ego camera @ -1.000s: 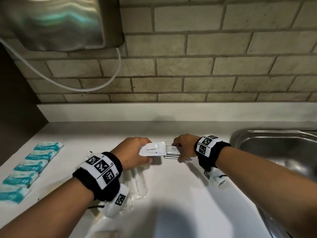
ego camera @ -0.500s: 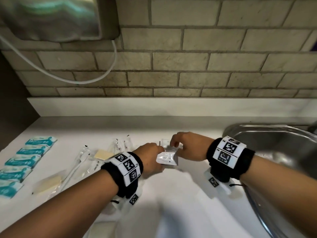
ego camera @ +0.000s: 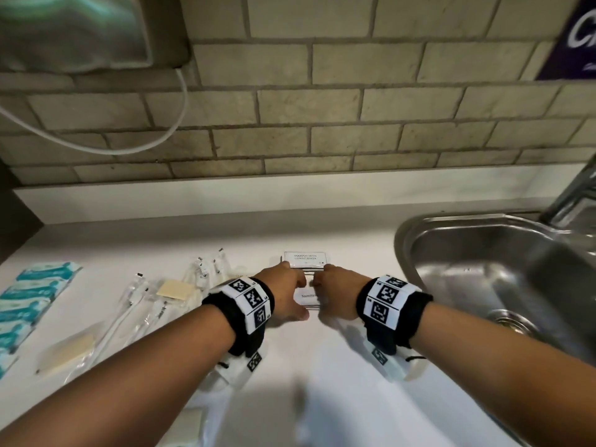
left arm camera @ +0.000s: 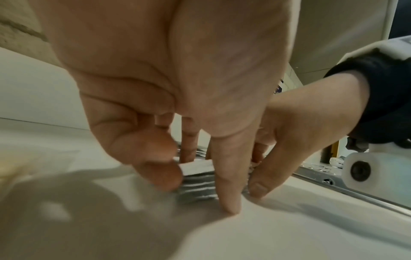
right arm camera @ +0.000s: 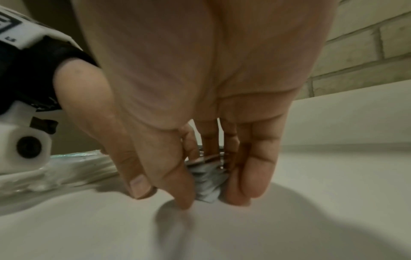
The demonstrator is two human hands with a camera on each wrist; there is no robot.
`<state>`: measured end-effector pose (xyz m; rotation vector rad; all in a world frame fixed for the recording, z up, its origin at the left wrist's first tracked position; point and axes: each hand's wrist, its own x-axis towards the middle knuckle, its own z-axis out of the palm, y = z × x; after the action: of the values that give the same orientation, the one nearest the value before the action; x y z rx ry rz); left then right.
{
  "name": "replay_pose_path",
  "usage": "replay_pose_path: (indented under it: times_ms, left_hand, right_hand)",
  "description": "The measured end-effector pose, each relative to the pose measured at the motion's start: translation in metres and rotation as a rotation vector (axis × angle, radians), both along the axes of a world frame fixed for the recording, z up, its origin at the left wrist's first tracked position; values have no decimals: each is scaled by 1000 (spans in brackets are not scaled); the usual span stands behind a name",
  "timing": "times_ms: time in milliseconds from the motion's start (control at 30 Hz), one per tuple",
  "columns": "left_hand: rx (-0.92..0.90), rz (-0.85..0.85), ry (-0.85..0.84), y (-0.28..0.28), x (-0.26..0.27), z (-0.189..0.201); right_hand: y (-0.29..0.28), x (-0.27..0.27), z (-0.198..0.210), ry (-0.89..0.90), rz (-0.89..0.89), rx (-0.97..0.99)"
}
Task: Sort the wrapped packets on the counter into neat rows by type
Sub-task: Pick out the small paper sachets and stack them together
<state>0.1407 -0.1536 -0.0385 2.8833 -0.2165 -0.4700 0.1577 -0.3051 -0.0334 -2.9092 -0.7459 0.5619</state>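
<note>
Plainly, both hands were down on the white counter (ego camera: 322, 398), closed in from either side on a small stack of toothpaste packets (ego camera: 308, 300) at the centre of the head view. The left hand (ego camera: 283, 295) pressed the stack's left edge, its thumb tip planted on the counter at the near corner and its fingers (left arm camera: 164, 176) curled against the packet ends. The right hand (ego camera: 337, 293) did the same from the right, its fingers (right arm camera: 255, 176) nearly straight and pointing down, its thumb at the front of the stack; the grey layered edges of the packets showed between them in the right wrist view. Whether the stack was gripped or only squared between the fingertips was hard to tell from these blurred close views.

Just beyond the hands, at twelve o'clock, lay a second stack topped by a white shampoo packet (ego camera: 306, 258), touching or nearly touching the fingertips. At nine o'clock from the hands lay clear-wrapped toothbrushes (ego camera: 135, 304) and small tan wrapped bars (ego camera: 175, 289), loosely spread. Farther out at nine o'clock, by the counter's left edge, teal packets (ego camera: 32, 301) sat in a row. At three o'clock the steel sink (ego camera: 483, 269) was set into the counter.
</note>
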Motion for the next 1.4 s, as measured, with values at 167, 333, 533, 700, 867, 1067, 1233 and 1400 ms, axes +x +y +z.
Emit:
replay_pose_path:
  times_ms: [167, 333, 533, 700, 867, 1067, 1233, 1400]
  left_hand:
    - [-18, -4, 2, 5, 2, 1]
    - [-69, 12, 30, 4, 4, 3]
    - [-85, 13, 55, 7, 10, 9]
    - [-69, 16, 17, 6, 9, 5]
    - [-76, 36, -12, 7, 7, 3]
    - [-83, 20, -7, 8, 6, 6]
    - [-142, 24, 14, 18, 5, 19]
    - [-236, 29, 7, 35, 31, 58]
  right_hand:
    - [1, 2, 0, -4, -8, 28]
    - [1, 4, 2, 9, -10, 38]
    - [-2, 5, 9, 43, 10, 27]
    - [-1, 10, 9, 60, 20, 32]
    - [1, 10, 5, 29, 19, 28]
    - [2, 11, 6, 25, 37, 6]
    - [-6, 12, 27, 50, 35, 44]
    - [-10, 38, 71, -42, 32, 128]
